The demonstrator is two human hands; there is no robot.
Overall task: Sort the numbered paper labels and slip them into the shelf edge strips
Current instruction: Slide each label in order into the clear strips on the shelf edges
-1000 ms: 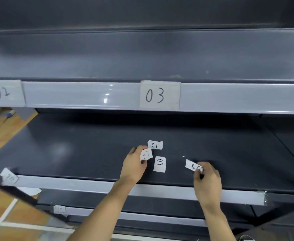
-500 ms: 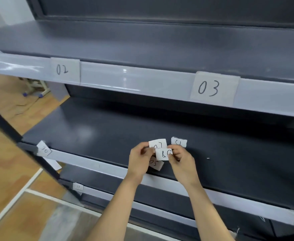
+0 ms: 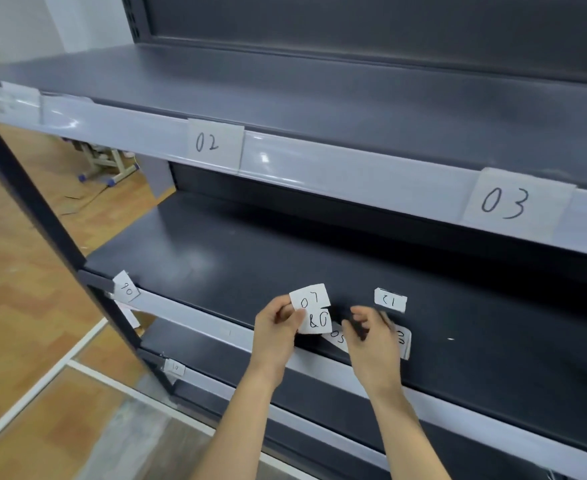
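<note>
Label 02 and label 03 sit in the upper edge strip. The left hand pinches label 07 and label 08 above the middle shelf. At its three o'clock the right hand, loosely curled and empty, partly hides label 05 lying on that shelf.

Dark grey shelf unit.
- Upper edge strip: label 02 and label 03 slipped in.
- Middle shelf: left hand pinches label 07 and label 08, which overlap, 07 uppermost.
- Right hand: just beside, fingers loosely curled, blurred.
- Loose on the shelf: label 05 between the hands; upside-down label behind the right hand; half-hidden label under it.
- Middle edge strip, left end: tilted label.
</note>
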